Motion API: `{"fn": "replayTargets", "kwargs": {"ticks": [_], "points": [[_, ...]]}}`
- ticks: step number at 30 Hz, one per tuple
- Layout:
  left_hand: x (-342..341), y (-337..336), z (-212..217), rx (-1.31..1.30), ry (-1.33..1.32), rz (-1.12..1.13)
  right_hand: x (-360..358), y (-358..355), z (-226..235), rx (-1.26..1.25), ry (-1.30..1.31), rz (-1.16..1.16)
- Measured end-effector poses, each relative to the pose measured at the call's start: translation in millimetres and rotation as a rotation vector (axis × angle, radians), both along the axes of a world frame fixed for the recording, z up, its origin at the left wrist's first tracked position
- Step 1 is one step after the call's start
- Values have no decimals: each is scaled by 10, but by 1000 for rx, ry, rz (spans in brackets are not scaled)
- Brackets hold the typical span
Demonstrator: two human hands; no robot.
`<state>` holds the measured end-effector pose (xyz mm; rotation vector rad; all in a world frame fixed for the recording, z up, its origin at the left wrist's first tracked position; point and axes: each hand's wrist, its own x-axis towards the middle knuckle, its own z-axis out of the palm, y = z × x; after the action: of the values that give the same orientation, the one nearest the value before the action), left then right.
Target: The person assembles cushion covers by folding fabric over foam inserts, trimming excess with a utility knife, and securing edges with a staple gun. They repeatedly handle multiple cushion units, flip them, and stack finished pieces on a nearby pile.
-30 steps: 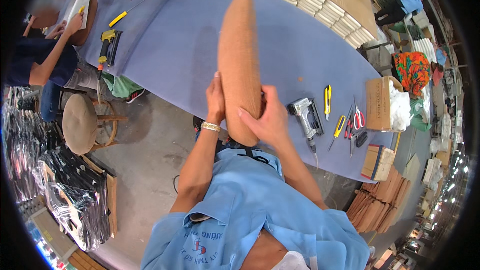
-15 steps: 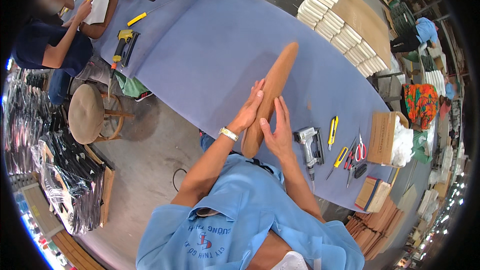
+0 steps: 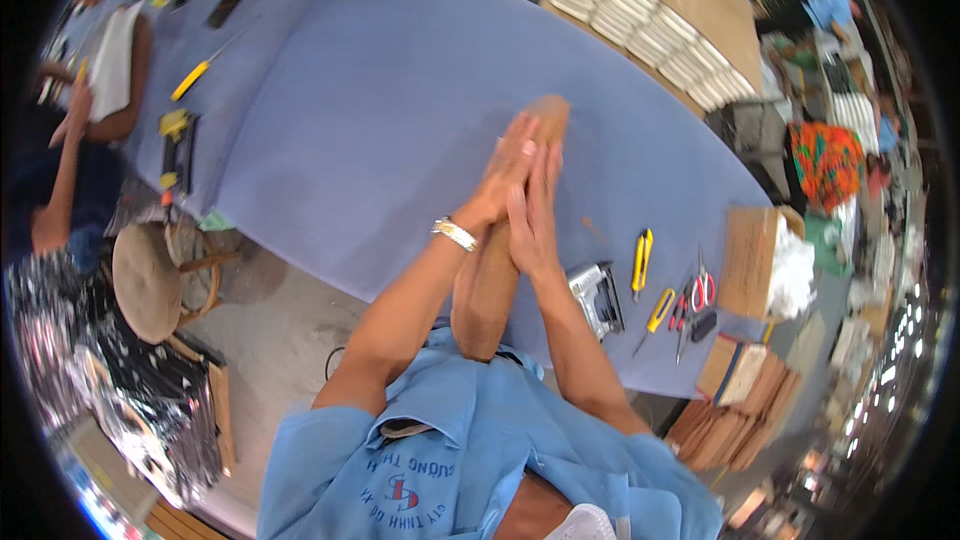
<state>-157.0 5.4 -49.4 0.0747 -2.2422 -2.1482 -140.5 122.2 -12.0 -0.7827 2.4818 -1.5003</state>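
A long tan cork-like board (image 3: 487,290) stood on edge over the blue surface (image 3: 380,120), pressed between the flat, open left hand (image 3: 500,175) and right hand (image 3: 535,215). A staple gun (image 3: 597,297) lay just right.

Matt brown fuzzy-looking panel (image 3: 488,285) between hands; matt blue cloth-covered table (image 3: 390,130) beneath; shiny metal stapler (image 3: 597,298) right of hands.

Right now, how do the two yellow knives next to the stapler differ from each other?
The upper yellow knife lies nearly upright in the picture, close beside the stapler; the lower yellow knife slants and sits farther right, next to the red scissors. The lower one shows a thin point at its lower left end; the upper one does not. Both lie flat on the blue table.
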Motion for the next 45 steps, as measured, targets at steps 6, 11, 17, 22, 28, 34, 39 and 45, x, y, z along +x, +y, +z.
{"fn": "replayTargets", "kwargs": {"ticks": [6, 11, 17, 22, 28, 34, 39, 45], "points": [[-49, -98, 122, 103, -48, -22, -1227, -195, -252, -175, -215, -120], [-128, -298, 33, 38, -218, -105, -1611, -209, -306, -565, -612, -214], [-293, -162, 265, 32, -139, 11, -1317, -273, -347, -545, -510, -238], [-280, -101, 194, 103, -132, 18, -820, -191, -415, -394, -280, -185], [-115, -105, 208, 76, -172, 29, 135, 61, -246, -359, -275, -110], [869, 125, 41, 205, -319, 96, 641, 286, -316, -349, -266, -95], [1335, 352, 243, 126, -161, 156, 784, 370, -315, -323, -229, -83], [1322, 460, 380, -132, -29, 165, 912, 395, -187, -216, -120, -45]]}}
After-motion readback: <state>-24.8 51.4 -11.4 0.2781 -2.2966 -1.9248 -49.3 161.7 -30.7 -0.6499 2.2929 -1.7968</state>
